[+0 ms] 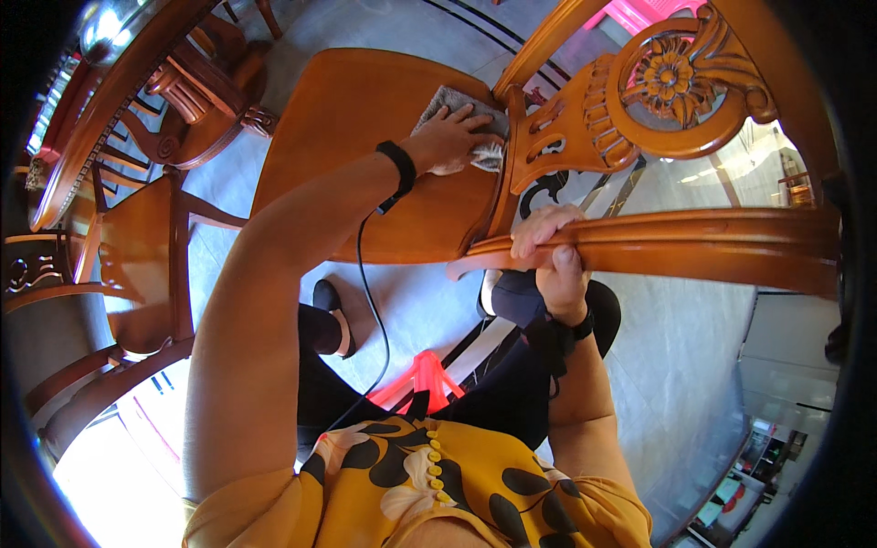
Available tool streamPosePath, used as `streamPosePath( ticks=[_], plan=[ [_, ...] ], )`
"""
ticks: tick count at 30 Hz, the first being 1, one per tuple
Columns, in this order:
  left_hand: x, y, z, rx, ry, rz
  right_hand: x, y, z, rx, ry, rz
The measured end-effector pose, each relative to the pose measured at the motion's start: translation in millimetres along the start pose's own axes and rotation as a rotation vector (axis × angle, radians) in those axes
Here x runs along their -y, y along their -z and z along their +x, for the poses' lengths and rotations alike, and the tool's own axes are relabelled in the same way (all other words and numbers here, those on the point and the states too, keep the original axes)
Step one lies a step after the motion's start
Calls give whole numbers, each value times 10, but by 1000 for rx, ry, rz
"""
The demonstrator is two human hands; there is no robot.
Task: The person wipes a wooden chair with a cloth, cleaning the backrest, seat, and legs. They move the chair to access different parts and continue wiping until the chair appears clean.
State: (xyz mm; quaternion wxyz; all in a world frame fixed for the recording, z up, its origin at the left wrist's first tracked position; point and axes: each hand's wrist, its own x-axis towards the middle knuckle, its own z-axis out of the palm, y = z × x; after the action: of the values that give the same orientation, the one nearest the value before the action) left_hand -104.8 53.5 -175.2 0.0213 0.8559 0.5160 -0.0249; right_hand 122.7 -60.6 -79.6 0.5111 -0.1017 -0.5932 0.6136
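Note:
A grey cloth point(438, 103) lies under my left hand point(449, 137), pressed to the brown wooden chair seat point(342, 137) near the foot of the backrest. The fingers are spread over the cloth, and part of it bunches past their tips. My right hand point(551, 250) grips a side post of the chair's backrest point(685, 240), its thumb on the near side and its fingers over the top. Between the posts, the carved splat point(603, 123) carries a round flower ornament point(666, 72).
At left stand a round wooden table point(103, 123) with a carved pedestal and another wooden chair point(140, 267). Below me is a red plastic stool point(425, 377). A black cable point(373, 301) hangs from my left wristband point(399, 175). A pink plastic stool point(637, 14) stands beyond the backrest.

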Motion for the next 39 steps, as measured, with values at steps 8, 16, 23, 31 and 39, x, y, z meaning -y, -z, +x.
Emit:
streamPosePath(
  ticks=[8, 16, 23, 31, 39],
  plan=[
    [634, -1, 565, 71, 253, -93, 47, -13, 51, 20, -18, 15],
    [1136, 41, 153, 193, 524, 77, 14, -7, 11, 12, 12, -37],
    [683, -19, -628, 119, 305, -24, -17, 21, -5, 6, 15, -65],
    [-645, -1, -1695, 73, 6, -119, -8, -7, -1, -47, 9, -101],
    [-532, 143, -2407, 155, 60, -119, 2, -23, 2, -30, 14, -39]
  ],
)
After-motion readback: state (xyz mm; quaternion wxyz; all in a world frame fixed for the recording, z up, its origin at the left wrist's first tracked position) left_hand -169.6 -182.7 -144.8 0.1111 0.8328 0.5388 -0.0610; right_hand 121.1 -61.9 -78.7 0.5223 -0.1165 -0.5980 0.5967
